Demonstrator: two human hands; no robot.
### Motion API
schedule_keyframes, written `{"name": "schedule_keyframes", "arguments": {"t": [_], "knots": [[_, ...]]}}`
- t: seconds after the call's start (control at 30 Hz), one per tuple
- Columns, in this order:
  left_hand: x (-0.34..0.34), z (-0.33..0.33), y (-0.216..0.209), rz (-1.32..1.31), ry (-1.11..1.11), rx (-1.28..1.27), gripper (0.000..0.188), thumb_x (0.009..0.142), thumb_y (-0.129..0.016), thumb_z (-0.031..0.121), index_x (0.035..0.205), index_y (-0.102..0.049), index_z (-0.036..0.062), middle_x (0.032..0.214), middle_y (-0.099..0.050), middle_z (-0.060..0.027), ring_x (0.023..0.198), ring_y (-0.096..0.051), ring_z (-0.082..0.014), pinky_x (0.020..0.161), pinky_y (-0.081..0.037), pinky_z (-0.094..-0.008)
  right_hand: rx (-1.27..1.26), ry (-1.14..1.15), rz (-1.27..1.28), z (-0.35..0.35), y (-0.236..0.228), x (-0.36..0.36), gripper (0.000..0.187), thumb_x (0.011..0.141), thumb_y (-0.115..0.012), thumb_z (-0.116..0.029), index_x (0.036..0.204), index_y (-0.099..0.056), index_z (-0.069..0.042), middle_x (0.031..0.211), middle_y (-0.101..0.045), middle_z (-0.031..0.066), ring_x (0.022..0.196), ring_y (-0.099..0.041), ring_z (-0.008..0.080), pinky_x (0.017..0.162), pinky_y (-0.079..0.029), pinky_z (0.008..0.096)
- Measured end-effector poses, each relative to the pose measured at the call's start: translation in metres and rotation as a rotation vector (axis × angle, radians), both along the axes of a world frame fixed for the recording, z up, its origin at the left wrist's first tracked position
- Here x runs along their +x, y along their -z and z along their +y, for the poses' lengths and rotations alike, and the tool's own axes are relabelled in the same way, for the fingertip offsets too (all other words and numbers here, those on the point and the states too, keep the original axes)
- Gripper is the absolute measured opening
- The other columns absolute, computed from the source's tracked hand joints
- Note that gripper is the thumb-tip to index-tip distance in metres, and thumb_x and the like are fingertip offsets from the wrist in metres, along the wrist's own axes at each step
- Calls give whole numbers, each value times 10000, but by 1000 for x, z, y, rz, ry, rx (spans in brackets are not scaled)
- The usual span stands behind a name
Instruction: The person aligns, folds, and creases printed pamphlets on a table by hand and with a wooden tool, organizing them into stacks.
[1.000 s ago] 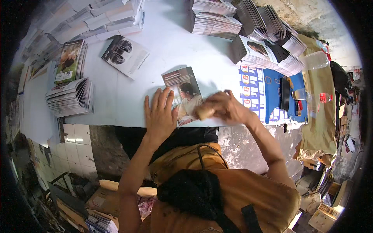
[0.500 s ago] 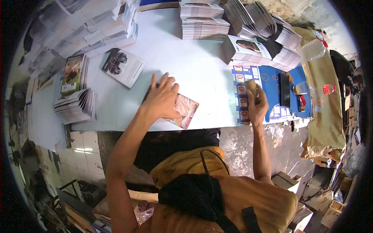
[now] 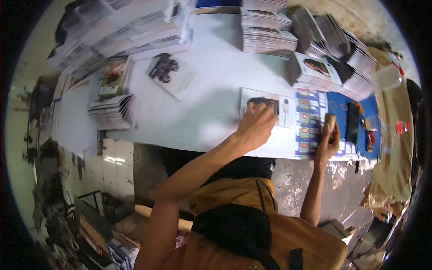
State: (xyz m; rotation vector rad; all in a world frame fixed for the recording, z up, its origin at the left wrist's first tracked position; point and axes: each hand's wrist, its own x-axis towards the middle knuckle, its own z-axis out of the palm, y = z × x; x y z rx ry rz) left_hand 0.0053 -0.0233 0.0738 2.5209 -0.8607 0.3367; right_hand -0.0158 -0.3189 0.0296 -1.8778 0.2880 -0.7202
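A thin booklet (image 3: 284,118) with a white face and a dark picture lies flat near the front of the white table, right of its middle. Over its lower left part is my left hand (image 3: 257,128), slightly blurred, with fingers bent and apart and their tips at the dark picture. To the right, my right hand (image 3: 330,145) is closed around a short tan block (image 3: 330,120), perhaps wooden, that stands up out of its fingers. That hand is above the patterned blue and white sheet (image 3: 304,118) at the table's right end.
Another booklet (image 3: 173,74) lies farther left. Booklet stacks stand at left (image 3: 113,112), back left (image 3: 121,31) and back right (image 3: 315,72). A black oblong object (image 3: 353,117) and a small cup (image 3: 371,123) rest on the blue surface. Brown paper (image 3: 393,153) covers the far right.
My left hand has moved right from the pink-pictured booklet's former place, where no booklet lies now. A white-faced booklet shows under it. My right hand keeps the block. The view has shifted left.
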Motion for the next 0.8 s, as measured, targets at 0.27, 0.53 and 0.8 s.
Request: {"name": "schedule_keyframes", "arguments": {"t": [0.27, 0.53, 0.8], "knots": [[33, 147, -31, -54, -609, -477, 423, 775, -694, 61, 1188, -601, 47, 1152, -622, -162, 1112, -592, -326, 963, -484, -406, 26, 26, 32, 13, -15, -2, 456, 983, -652, -235, 1320, -570, 60, 1262, -631, 165, 1124, -594, 217, 985, -463, 345], [39, 230, -96, -22, -608, -273, 386, 838, -691, 58, 1217, -621, 47, 1072, -708, -121, 967, -681, -254, 833, -534, -344, 71, 26, 26, 1, 0, -6, 533, 977, -667, -270, 1379, -521, 49, 1315, -601, 136, 1165, -568, 191, 1012, -450, 311], [-24, 344, -182, -363, -1137, -444, 437, 914, -716, 262, 1231, -605, -17, 1045, -671, -88, 992, -617, -195, 859, -492, -334, -19, 57, 79, 11, -8, -1, 537, 961, -690, -266, 1359, -533, 59, 1299, -609, 149, 1130, -586, 194, 981, -479, 318]]}}
